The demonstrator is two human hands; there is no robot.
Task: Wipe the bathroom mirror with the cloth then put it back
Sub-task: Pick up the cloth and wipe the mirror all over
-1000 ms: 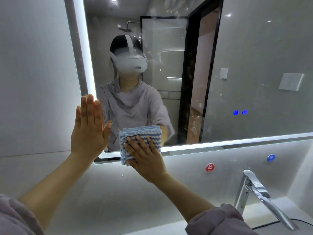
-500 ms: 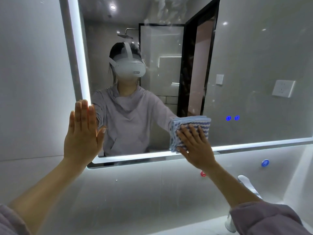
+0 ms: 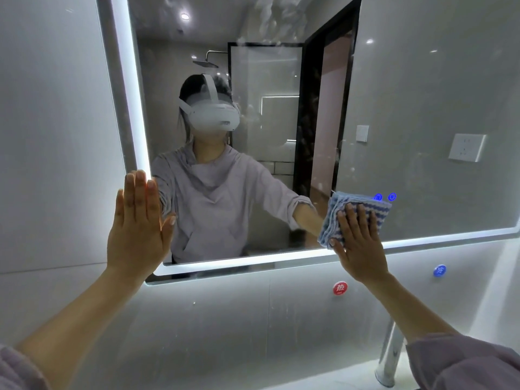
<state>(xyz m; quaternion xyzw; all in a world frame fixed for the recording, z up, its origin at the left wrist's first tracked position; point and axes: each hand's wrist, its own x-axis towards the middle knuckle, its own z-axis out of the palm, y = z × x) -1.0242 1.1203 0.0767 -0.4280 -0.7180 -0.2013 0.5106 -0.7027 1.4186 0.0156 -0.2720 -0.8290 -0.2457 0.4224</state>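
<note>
A large wall mirror [image 3: 422,94] with a lit white border fills the upper view. A folded blue-and-white striped cloth [image 3: 374,211] lies flat against the glass near the mirror's lower edge, right of centre. My right hand [image 3: 357,243] presses on the cloth with fingers spread. Over at the mirror's lower left corner, my left hand [image 3: 138,223] rests flat with fingers together and holds nothing. Pale smears show on the glass near the top centre.
Two blue touch icons [image 3: 385,197] glow on the glass just above the cloth. A red round sticker [image 3: 340,287] and a blue one [image 3: 439,270] sit on the wall below the mirror. A chrome tap [image 3: 389,358] stands at the lower right.
My right hand has slid the cloth rightwards along the mirror's lower edge, from near the left hand to below the blue icons. The left hand has stayed on the corner.
</note>
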